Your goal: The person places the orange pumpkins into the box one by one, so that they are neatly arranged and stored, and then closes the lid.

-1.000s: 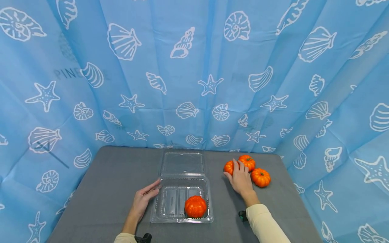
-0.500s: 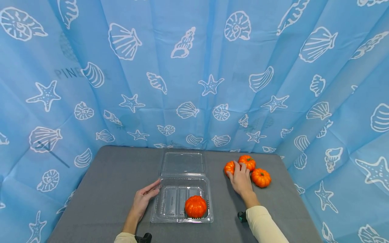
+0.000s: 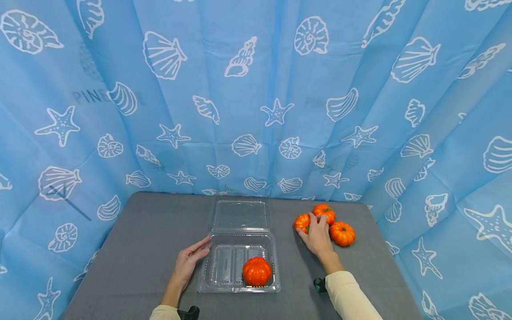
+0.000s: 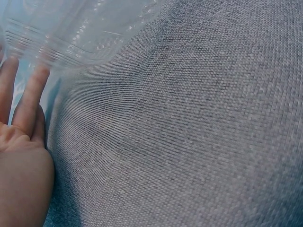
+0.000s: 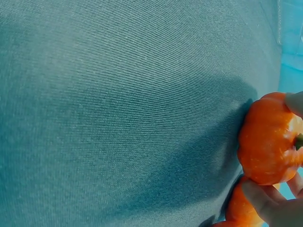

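Note:
In the head view my right hand [image 3: 318,238] is at the leftmost of three small orange pumpkins, the left pumpkin [image 3: 302,222]. The right wrist view shows fingertips [image 5: 258,196] on opposite sides of this pumpkin [image 5: 267,142], which has a green stem. My left hand [image 3: 186,265] has its fingers extended against the left side of a clear plastic clamshell container [image 3: 205,286]. Its fingertips [image 4: 41,73] meet the ribbed plastic wall [image 4: 52,52] in the left wrist view. Inside the container's front right corner lies a redder pumpkin [image 3: 257,271].
The container's hinged lid [image 3: 240,214] lies folded back, away from me. Right beside my right hand are the back pumpkin [image 3: 325,213] and the right pumpkin [image 3: 342,234]. A grey cloth-covered table [image 3: 160,222] ends at a blue shell-print curtain [image 3: 256,111].
The fingers of my right hand have drawn in slightly around the left pumpkin, which stays in place. My left hand and the container keep their positions.

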The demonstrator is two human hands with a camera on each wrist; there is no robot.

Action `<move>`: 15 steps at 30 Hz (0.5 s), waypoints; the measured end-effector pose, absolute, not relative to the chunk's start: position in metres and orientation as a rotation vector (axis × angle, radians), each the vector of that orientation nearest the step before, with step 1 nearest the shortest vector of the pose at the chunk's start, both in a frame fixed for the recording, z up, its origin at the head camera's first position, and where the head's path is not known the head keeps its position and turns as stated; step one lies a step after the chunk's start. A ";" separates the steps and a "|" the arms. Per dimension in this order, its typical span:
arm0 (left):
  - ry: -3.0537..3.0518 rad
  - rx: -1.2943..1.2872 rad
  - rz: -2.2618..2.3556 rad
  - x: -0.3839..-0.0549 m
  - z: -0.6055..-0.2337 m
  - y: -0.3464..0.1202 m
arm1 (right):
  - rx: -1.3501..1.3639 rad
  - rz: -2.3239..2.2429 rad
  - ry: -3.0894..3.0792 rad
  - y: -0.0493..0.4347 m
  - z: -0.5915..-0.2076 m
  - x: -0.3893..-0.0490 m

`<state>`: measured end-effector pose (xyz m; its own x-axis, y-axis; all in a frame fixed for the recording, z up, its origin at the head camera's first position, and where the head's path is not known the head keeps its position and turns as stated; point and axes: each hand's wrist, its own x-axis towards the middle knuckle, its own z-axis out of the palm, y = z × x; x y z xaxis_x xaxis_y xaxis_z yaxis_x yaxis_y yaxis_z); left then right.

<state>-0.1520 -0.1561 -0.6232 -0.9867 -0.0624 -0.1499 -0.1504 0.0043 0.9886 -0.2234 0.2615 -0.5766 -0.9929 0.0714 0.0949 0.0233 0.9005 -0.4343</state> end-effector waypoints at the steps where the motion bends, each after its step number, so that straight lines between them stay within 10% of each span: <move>1: 2.181 -0.234 2.158 -0.152 -0.623 -0.156 | -0.082 0.677 -2.962 0.261 -0.576 -0.223; 15: 2.228 -0.177 2.135 -0.150 -0.623 -0.158 | -0.109 0.757 -2.939 0.257 -0.568 -0.219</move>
